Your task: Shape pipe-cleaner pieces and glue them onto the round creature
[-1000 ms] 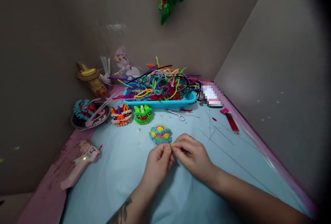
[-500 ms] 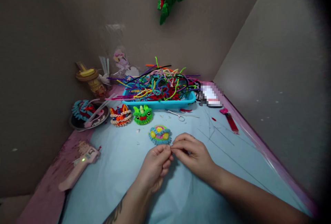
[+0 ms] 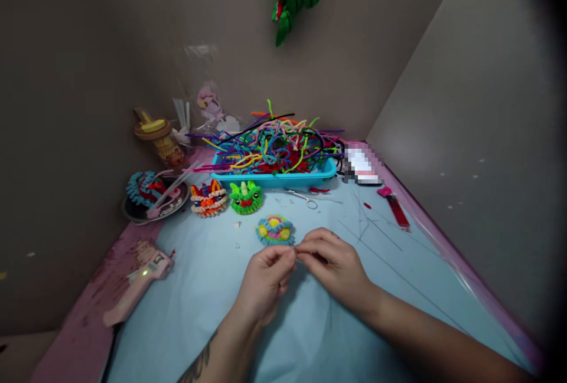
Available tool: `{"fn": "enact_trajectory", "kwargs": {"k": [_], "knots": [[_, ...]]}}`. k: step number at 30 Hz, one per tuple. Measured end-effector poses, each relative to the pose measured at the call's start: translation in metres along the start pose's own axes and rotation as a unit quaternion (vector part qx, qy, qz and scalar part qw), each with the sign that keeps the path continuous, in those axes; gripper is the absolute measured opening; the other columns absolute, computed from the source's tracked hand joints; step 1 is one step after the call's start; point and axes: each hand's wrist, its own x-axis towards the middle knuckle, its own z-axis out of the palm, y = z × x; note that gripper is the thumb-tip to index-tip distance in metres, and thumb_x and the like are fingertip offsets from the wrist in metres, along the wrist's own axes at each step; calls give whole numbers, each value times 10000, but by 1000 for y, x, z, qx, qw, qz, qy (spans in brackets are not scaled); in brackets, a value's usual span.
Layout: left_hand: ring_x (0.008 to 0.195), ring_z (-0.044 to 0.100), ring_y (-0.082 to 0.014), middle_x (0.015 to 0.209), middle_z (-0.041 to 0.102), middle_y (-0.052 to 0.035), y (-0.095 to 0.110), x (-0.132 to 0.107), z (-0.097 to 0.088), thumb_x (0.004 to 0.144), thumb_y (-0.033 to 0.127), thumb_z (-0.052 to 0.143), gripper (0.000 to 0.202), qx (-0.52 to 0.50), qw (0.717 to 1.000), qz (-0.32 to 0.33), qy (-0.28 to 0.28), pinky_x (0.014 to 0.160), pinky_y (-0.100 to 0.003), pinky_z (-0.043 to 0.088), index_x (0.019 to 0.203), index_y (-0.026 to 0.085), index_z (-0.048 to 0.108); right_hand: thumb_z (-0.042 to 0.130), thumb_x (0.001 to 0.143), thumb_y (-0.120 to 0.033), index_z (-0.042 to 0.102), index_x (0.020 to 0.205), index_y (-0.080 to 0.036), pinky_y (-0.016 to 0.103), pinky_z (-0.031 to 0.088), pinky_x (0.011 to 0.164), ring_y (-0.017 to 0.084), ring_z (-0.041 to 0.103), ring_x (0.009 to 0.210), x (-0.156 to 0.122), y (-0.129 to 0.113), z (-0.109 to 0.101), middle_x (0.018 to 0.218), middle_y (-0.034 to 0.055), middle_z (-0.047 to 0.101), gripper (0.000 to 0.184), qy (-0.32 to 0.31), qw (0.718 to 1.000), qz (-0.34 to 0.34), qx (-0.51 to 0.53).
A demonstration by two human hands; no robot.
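My left hand [image 3: 268, 280] and my right hand [image 3: 334, 265] meet fingertip to fingertip above the blue table cover. Both are closed in a pinch, and whatever lies between the fingertips is too small to make out. Just beyond them sits a fuzzy blue, yellow and pink pipe-cleaner piece [image 3: 275, 229], apart from the hands. Farther back stand a green pipe-cleaner animal head [image 3: 246, 199] with eyes and an orange and cream one [image 3: 208, 200].
A blue tray [image 3: 283, 181] heaped with pipe cleaners stands at the back. Scissors [image 3: 305, 198] lie before it. A pink glue gun [image 3: 139, 288] rests left, near a metal bowl [image 3: 177, 209]. At right are a phone [image 3: 363, 164], a red tool [image 3: 397, 212] and thin wires [image 3: 390, 259].
The view has shifted very slightly. Both hands stay pinched together in nearly the same place, with only a small movement of the left fingers.
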Motion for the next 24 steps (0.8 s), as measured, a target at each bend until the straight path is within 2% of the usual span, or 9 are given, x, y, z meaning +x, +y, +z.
{"fn": "enact_trajectory", "kwargs": {"k": [4,7,10,13,17,24], "knots": [[386,265,-20,492,404,83,-4,2,-3,687,381,702,269,30,999,23,-6,364,-156,189,716,140,587,582,805,-122,700,877,-219,245,526,666,137,624,739,0,-1,-2,801,35,631,169,-6,1000,-18,2],[405,322,-42,486,422,74,-6,3,-5,751,366,634,221,116,990,81,11,396,-167,254,728,148,605,562,821,-128,694,910,-221,253,536,685,140,629,755,-1,-1,-2,816,41,642,184,-7,999,-36,0],[586,498,-94,650,578,12,-6,0,-4,796,293,582,155,219,958,183,31,562,-193,393,766,154,644,538,836,-130,673,1000,-217,263,547,710,152,644,793,-4,-2,-1,861,52,671,230,-5,999,-52,-5],[751,555,-139,779,628,-22,-5,-4,-1,836,266,528,158,268,931,245,30,709,-229,426,798,164,642,510,847,-108,628,1116,-222,255,553,714,149,657,788,-6,-5,0,877,47,698,315,-16,997,-72,-16],[740,550,-144,778,613,-24,-10,-7,3,863,279,488,167,268,928,257,35,692,-232,431,800,171,599,470,866,-108,587,1175,-230,259,555,704,154,664,778,-7,-8,1,871,47,703,352,-15,995,-87,-38],[701,514,-134,746,582,-14,-12,-7,6,876,294,464,182,249,935,250,33,668,-230,422,805,171,577,460,880,-125,593,1148,-220,280,550,699,159,650,771,-8,-7,3,858,55,689,314,-27,997,-64,-44]]}}
